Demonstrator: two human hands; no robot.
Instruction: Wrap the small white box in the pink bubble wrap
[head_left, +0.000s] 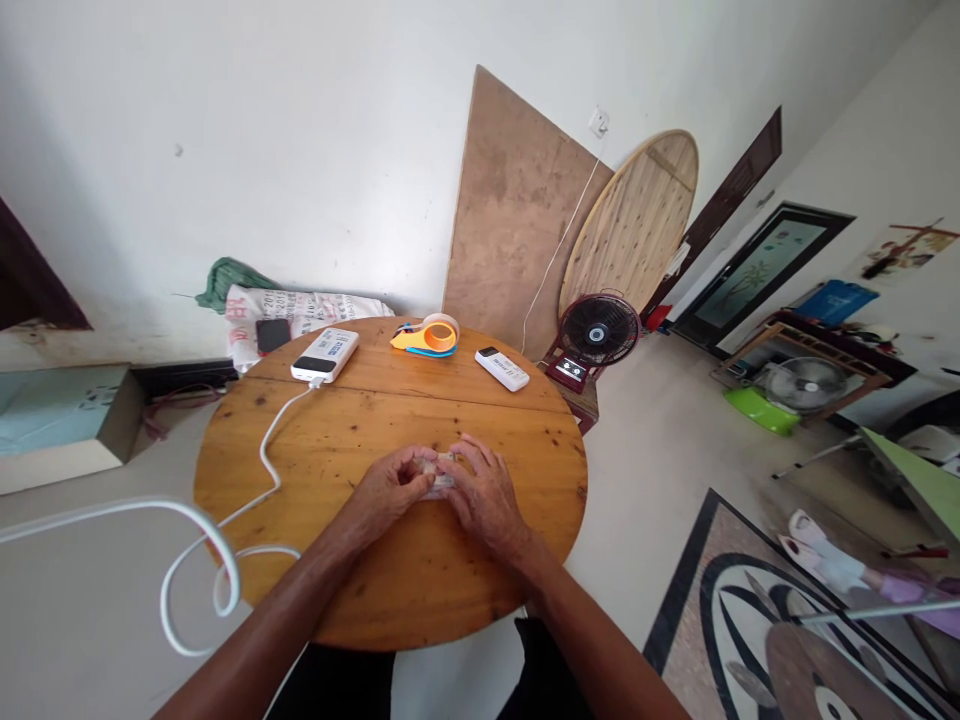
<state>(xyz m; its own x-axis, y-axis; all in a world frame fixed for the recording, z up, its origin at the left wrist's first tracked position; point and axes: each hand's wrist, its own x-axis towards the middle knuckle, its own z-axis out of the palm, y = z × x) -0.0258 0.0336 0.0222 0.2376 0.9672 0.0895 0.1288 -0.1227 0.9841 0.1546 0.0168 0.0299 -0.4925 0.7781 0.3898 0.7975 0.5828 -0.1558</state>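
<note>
My left hand [397,487] is closed on a small clear plastic case [441,483], with thumb and fingers pinching its left side. My right hand [484,490] curls over the right side of the same case, fingertips on its top and edge. The case is low over the middle of the wooden table [315,500], and the fingers partly cover it; its contents cannot be made out. Beyond the hands stands an orange and blue tape dispenser [429,337] with a roll of tape. A white power bank [325,355] lies to its left, a smaller white power bank [502,368] to its right.
A white cable [266,440] runs from the larger power bank over the table's left edge. Behind the table lie a printed sack [307,305] and a leaning board [517,200]. A dark red fan [598,332] stands at the right. A person's feet [814,540] show far right.
</note>
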